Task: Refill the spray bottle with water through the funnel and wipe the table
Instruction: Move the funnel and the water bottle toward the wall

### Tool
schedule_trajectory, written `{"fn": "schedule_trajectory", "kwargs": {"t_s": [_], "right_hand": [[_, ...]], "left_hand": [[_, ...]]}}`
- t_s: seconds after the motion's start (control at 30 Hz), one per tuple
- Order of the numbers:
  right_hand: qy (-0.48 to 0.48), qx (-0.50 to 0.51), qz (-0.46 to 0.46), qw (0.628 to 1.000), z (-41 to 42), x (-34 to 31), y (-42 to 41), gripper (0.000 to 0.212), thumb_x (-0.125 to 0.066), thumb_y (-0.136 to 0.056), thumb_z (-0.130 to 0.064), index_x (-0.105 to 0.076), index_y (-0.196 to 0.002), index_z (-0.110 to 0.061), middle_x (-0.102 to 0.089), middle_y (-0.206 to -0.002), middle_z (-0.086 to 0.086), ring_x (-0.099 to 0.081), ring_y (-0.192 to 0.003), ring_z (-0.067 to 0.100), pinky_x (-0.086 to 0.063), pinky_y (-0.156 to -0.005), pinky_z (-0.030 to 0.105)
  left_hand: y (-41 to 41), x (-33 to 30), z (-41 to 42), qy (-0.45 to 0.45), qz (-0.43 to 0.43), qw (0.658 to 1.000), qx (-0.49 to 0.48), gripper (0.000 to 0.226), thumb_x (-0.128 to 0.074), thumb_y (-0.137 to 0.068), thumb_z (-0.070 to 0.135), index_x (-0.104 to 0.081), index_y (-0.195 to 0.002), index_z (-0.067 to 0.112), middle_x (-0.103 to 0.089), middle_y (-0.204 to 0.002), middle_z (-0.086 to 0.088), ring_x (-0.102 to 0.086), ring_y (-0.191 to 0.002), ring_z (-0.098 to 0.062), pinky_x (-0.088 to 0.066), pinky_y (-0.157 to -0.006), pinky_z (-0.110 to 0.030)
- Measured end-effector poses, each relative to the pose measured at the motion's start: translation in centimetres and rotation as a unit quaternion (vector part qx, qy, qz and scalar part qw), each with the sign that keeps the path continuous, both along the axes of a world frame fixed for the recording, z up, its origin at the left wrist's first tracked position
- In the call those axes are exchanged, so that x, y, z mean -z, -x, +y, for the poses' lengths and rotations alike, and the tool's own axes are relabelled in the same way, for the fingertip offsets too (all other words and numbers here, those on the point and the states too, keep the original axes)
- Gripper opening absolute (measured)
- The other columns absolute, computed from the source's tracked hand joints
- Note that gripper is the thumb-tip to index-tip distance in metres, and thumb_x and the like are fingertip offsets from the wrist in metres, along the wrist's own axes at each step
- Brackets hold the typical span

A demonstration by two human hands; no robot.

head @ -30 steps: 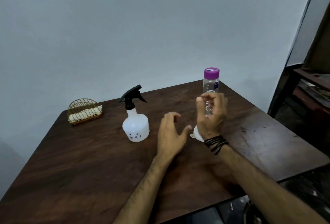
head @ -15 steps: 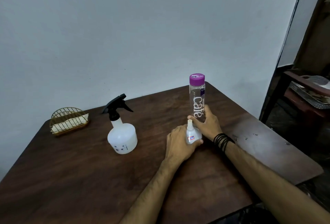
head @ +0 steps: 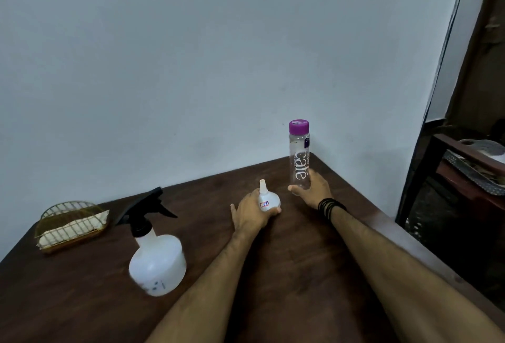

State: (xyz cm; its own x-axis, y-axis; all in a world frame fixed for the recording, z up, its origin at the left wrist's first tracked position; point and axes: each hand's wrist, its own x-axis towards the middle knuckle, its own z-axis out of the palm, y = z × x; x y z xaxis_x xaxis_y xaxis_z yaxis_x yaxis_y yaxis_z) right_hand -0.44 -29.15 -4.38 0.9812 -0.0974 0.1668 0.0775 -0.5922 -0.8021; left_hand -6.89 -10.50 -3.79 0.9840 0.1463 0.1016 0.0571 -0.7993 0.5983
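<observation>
The left hand [head: 250, 213] is cupped around the white funnel [head: 266, 200], spout pointing straight up, just left of the upright purple-capped water bottle [head: 299, 155]. The right hand [head: 314, 189] loosely wraps that bottle's base. Farther left, the spray bottle [head: 157, 259] stands upright, nozzle pointing right.

The room is dim and flat around me, soft light with no clear source and no hard glare. The grey wall [head: 218, 55] falls off darker to the left. Faint shadows lie on the dark table [head: 68, 301] beside my forearms. My spray bottle [head: 157, 258] is smeared with motion blur, its edges doubled. The wide lens bends the dark frame at the right edge [head: 448, 42], and beyond it is murky
</observation>
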Motion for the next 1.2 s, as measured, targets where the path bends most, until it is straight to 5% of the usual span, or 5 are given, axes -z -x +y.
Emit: {"fn": "schedule_trajectory", "kwargs": {"t_s": [0.33,0.57,0.8,1.0,1.2], "right_hand": [[0.077,0.034,0.035,0.996,-1.1,0.9,-7.6,0.072,-0.083,-0.064,-0.054,-0.061,-0.120,-0.015,-0.063,-0.120,0.007,-0.058,-0.116,0.027,-0.050,-0.097,0.037],[0.114,0.067,0.033,0.991,-0.6,1.1,-9.4,0.076,-0.077,-0.068,-0.063,-0.056,-0.128,-0.021,-0.060,-0.130,0.004,-0.050,-0.127,0.028,-0.040,-0.104,0.039],[0.074,0.079,0.038,0.993,-0.7,1.0,-9.3,0.114,-0.077,-0.041,-0.077,-0.049,-0.135,-0.019,-0.062,-0.131,0.004,-0.058,-0.122,0.026,-0.050,-0.101,0.042],[0.043,0.103,0.027,0.993,0.0,-0.1,-7.7,0.135,-0.093,-0.047,-0.057,-0.020,-0.150,-0.008,-0.048,-0.146,0.017,-0.046,-0.136,0.035,-0.043,-0.110,0.046],[0.100,0.098,0.008,0.990,0.7,0.3,-3.7,0.130,-0.086,-0.065,-0.056,-0.008,-0.154,-0.003,-0.030,-0.155,0.023,-0.034,-0.142,0.037,-0.033,-0.117,0.046]], "left_hand": [[-9.0,-0.8,-0.5,-0.010,0.075,0.997,-0.026,0.082,-0.073,-0.076,0.061,-0.041,-0.142,0.024,-0.052,-0.145,-0.001,-0.039,-0.143,-0.023,-0.005,-0.121,-0.059],[-11.7,1.3,-0.6,-0.034,0.022,0.998,-0.037,0.082,-0.061,-0.079,0.070,-0.042,-0.146,0.028,-0.050,-0.148,0.009,-0.030,-0.149,-0.017,0.002,-0.118,-0.066],[-10.4,1.3,0.3,-0.028,0.012,0.998,-0.049,0.130,-0.065,-0.069,0.081,-0.010,-0.158,0.004,-0.031,-0.161,-0.013,-0.023,-0.152,-0.024,-0.005,-0.124,-0.048],[-5.2,1.9,1.3,-0.160,0.039,0.986,0.013,0.103,-0.029,-0.089,0.080,-0.013,-0.159,0.006,-0.012,-0.168,-0.013,-0.008,-0.155,-0.026,-0.005,-0.125,-0.043],[0.6,1.9,2.8,-0.190,0.056,0.979,0.044,0.114,0.002,-0.076,0.084,-0.014,-0.160,0.010,-0.008,-0.169,-0.009,-0.005,-0.156,-0.022,-0.002,-0.125,-0.039]]}}
